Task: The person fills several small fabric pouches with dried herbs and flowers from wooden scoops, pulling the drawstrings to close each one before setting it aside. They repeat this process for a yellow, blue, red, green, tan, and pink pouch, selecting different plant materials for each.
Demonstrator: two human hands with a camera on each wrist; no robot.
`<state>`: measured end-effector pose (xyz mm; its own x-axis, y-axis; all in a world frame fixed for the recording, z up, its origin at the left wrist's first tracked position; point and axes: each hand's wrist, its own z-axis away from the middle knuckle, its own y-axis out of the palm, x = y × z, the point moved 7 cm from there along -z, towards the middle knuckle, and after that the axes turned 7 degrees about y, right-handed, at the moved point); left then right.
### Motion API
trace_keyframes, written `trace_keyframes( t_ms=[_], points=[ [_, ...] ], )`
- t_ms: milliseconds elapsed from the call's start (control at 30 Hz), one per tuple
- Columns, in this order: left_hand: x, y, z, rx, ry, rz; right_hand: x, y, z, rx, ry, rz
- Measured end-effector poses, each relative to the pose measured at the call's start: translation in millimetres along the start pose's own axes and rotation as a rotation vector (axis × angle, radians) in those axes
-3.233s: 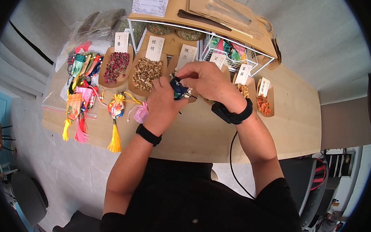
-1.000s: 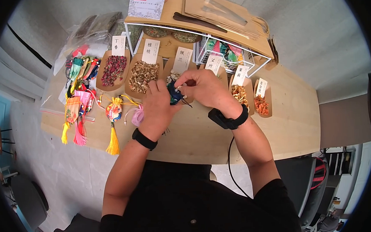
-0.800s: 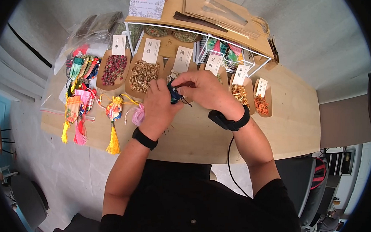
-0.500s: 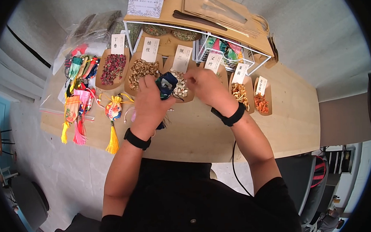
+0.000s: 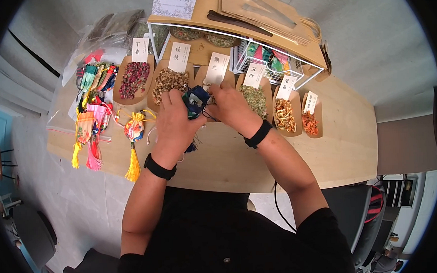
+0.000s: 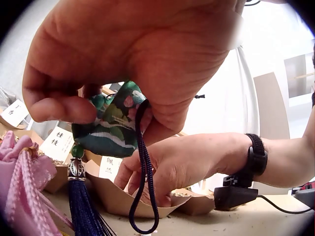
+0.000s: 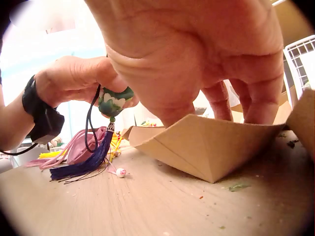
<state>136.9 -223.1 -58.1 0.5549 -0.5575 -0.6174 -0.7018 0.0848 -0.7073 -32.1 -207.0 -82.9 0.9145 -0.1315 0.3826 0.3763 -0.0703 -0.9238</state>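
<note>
My left hand (image 5: pixel 172 124) grips a small drawstring sachet pouch (image 6: pixel 110 129), green and navy with a leafy pattern. From the pouch hang a dark blue tassel (image 6: pixel 84 204) with a metal bead cap and a looped dark cord (image 6: pixel 142 167). The pouch's dark upper part faces up in the head view, over the table. My right hand (image 5: pixel 231 106) reaches down into the third paper tray (image 7: pixel 209 147), which holds pale dried pieces. Behind the tray's wall its fingertips are hidden, so I cannot tell whether they pinch any.
Trays of red buds (image 5: pixel 135 77), brown chips (image 5: pixel 170 83), green leaves (image 5: pixel 252 100), yellow pieces (image 5: pixel 285 114) and orange flowers (image 5: pixel 310 123) stand alongside with label cards. Finished-looking sachets (image 5: pixel 135 126) lie left, including a pink pouch (image 6: pixel 27 182). A white-framed shelf (image 5: pixel 237 31) stands behind.
Both hands were working together at the pouch's mouth. Since then my right hand has left it and dipped into the third tray, while my left hand has shifted slightly left with the pouch.
</note>
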Motion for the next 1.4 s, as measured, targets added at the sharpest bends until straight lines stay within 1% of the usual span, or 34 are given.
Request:
trace_keyframes(
  t_ms=[133, 233, 333, 433, 633, 733, 833, 933, 1033, 1133, 1233, 1333, 1400],
  points=[
    [-1.3, -0.7, 0.2, 0.015, -0.005, -0.002, -5.0, 5.0, -4.7, -0.017, -0.039, -0.073],
    [-1.5, 0.9, 0.6, 0.02, -0.015, -0.006, -18.2, 14.8, -12.2, -0.016, -0.025, -0.181],
    [0.1, 3.8, 2.1, 0.019, 0.001, -0.024, -19.8, 15.7, -11.0, -0.009, -0.005, -0.207],
    [0.2, 4.5, 3.5, 0.055, -0.02, -0.017, -19.8, 15.7, -9.4, -0.035, -0.013, -0.25],
    [5.4, 11.5, 6.1, 0.08, 0.005, -0.068, -23.5, 4.2, -7.6, -0.115, -0.065, -0.349],
    [8.0, 15.1, 6.6, 0.13, -0.046, -0.077, -26.6, -8.4, -7.1, -0.15, -0.024, -0.413],
    [5.7, 17.4, 5.5, 0.113, -0.029, -0.088, -15.3, -39.9, -1.6, -0.074, 0.087, -0.492],
    [3.8, 24.3, 3.9, 0.105, 0.006, -0.101, -5.1, -54.6, 1.3, 0.018, 0.083, -0.616],
    [-7.6, 26.4, 0.5, 0.096, 0.013, -0.053, 10.7, -66.5, 7.5, 0.055, 0.07, -0.652],
    [-14.0, 30.7, -1.3, 0.086, 0.023, -0.022, 15.0, -64.0, 6.8, 0.064, 0.062, -0.662],
    [-15.7, 33.6, -2.5, 0.083, -0.007, 0.014, 25.2, -72.8, 12.5, 0.009, 0.024, -0.553],
    [-16.1, 32.7, -3.1, 0.076, -0.019, 0.032, 25.8, -73.1, 16.9, 0.008, 0.04, -0.561],
    [-15.9, 32.2, -2.8, 0.062, -0.019, 0.041, 25.8, -73.3, 19.5, 0.039, 0.054, -0.58]
  ],
)
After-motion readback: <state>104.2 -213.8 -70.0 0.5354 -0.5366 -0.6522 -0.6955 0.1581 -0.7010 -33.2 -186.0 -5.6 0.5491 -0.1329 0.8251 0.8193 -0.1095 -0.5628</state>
